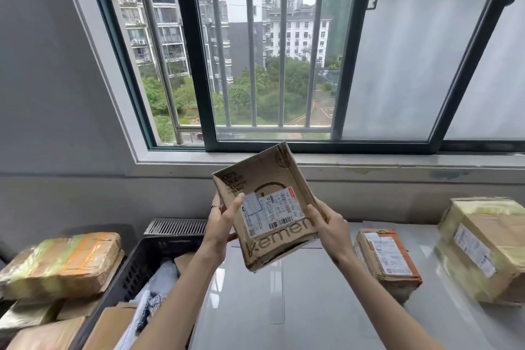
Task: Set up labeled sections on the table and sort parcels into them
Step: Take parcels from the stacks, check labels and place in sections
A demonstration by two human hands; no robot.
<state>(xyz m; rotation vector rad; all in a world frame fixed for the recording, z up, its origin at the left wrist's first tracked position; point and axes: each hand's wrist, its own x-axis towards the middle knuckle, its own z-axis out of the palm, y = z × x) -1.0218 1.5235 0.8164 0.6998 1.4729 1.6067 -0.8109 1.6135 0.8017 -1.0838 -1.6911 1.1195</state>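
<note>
**boxfan:** That cardboard parcel (270, 207) is held up above the white table (326, 307), left hand (224, 221) and right hand (329, 224) curled around opposite edges, left thumb on the shipping label (270, 213).

**sortguy:** Looks light, stiff-ish, a bit crushed. I'd hold the edges, not the dented bottom corner.

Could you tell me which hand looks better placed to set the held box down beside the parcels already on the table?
Probably the right hand: it grips the box's right edge, on the side where both table parcels lie. The left hand is nearer the crate.
</note>
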